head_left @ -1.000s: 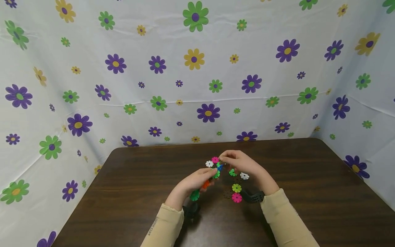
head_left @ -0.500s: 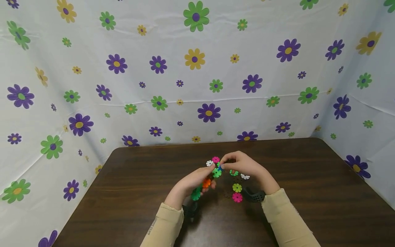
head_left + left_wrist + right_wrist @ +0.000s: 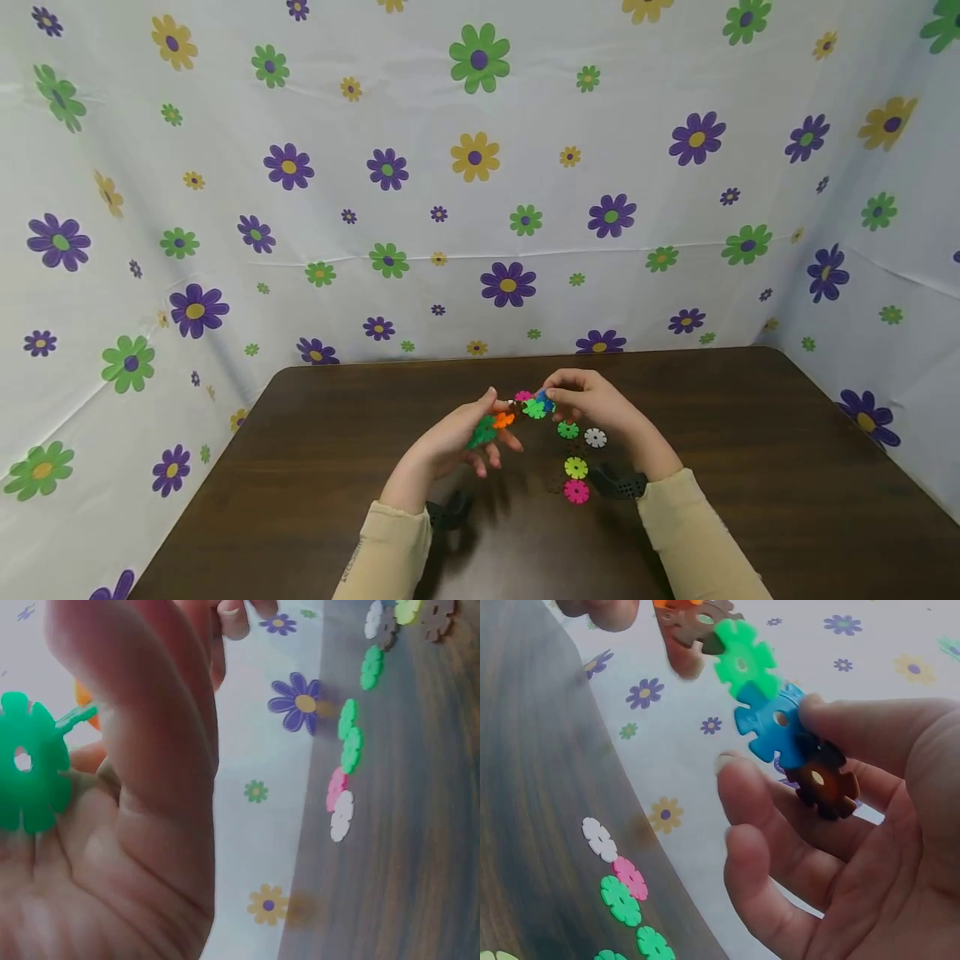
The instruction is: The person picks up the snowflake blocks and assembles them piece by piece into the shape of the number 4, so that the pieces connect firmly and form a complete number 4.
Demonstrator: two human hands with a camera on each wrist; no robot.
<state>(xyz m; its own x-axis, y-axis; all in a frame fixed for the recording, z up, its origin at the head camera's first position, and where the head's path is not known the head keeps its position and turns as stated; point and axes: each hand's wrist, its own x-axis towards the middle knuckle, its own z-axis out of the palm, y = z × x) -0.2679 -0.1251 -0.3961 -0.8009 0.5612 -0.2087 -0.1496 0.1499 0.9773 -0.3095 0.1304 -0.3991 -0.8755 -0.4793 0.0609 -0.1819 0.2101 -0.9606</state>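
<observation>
A chain of interlocking notched plastic discs (image 3: 535, 408) runs between both hands above the table. It goes from dark green through orange, brown and light green to a blue disc (image 3: 769, 724) and another brown disc (image 3: 821, 784). My right hand (image 3: 592, 402) pinches the blue end between thumb and fingers, its other fingers loosely bent below. My left hand (image 3: 450, 437) is spread at the other end, thumb up and fingers apart. There the dark green disc (image 3: 30, 765) lies over the palm, and the orange disc (image 3: 503, 420) sits near the thumb.
Loose discs lie on the dark wooden table (image 3: 337, 467): a pink disc (image 3: 576, 492), a yellow-green disc (image 3: 576, 467), a white disc (image 3: 596, 437) and a green disc (image 3: 567, 430) by the right hand. Another pink disc (image 3: 522, 397) lies behind the chain. A flowered cloth (image 3: 420, 208) hangs behind the table.
The left hand has moved back to the left and its fingers have spread. The right hand has shifted slightly right with the blue disc, and the chain now stretches more level between the hands.
</observation>
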